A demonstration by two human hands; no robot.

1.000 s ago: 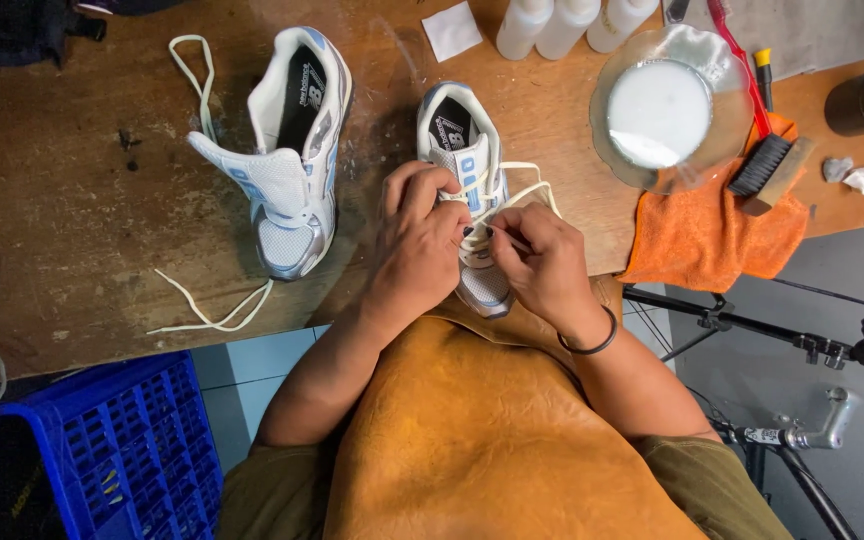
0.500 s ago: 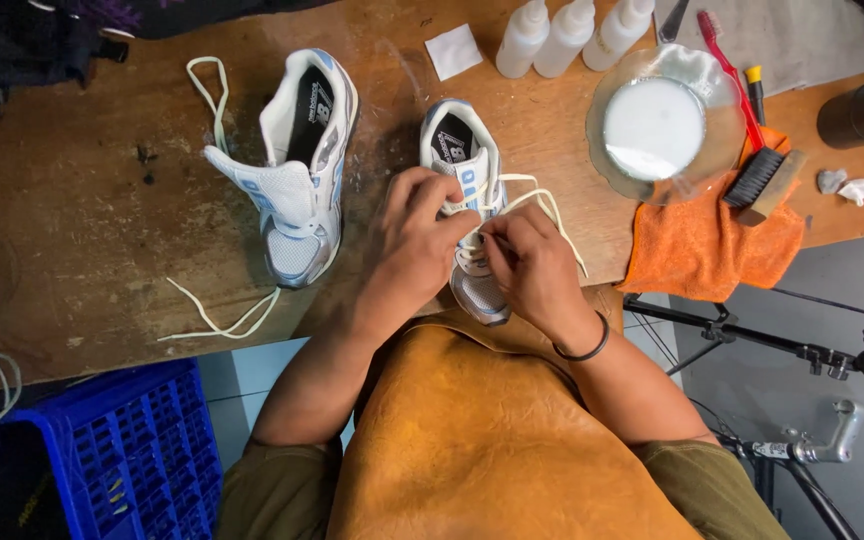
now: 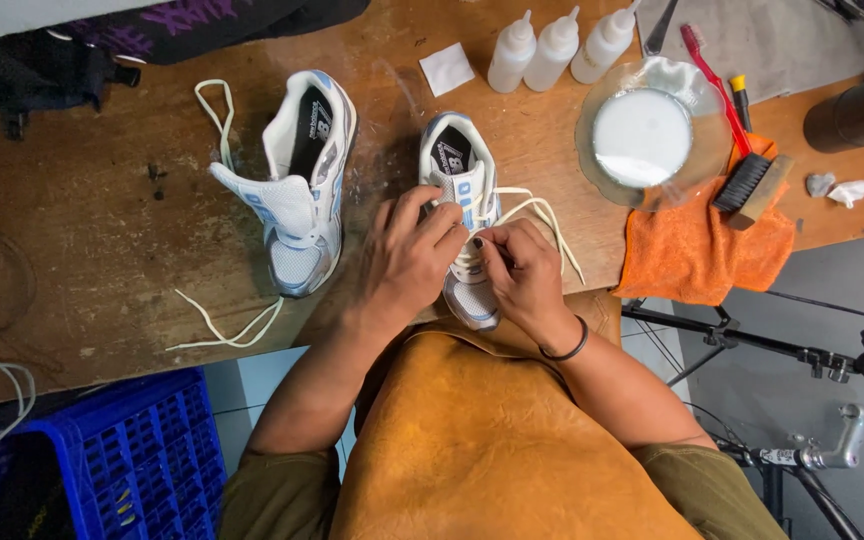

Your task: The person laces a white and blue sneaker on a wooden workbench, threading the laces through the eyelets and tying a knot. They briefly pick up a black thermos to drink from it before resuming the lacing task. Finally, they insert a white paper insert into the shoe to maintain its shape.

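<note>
A white and light-blue sneaker (image 3: 458, 170) stands on the wooden table (image 3: 92, 250), toe toward me. My left hand (image 3: 409, 258) clasps its left side, fingers across the tongue. My right hand (image 3: 522, 274) pinches the cream shoelace (image 3: 542, 212) at the eyelets over the toe half. Loops of that lace trail off to the right. A second matching sneaker (image 3: 302, 180) sits to the left, unlaced, tongue pulled out, with a loose cream lace (image 3: 220, 330) lying beside it.
Three white squeeze bottles (image 3: 552, 45) stand at the back. A glass bowl of white liquid (image 3: 642, 135), a red toothbrush (image 3: 717, 85), a brush (image 3: 747, 185) and an orange cloth (image 3: 697, 250) lie right. A blue crate (image 3: 122, 455) is below left; a metal stand (image 3: 802, 350) right.
My right hand has drawn in closer to the shoe and the left hand, working the lace at the eyelets. The view has shifted slightly downward.
</note>
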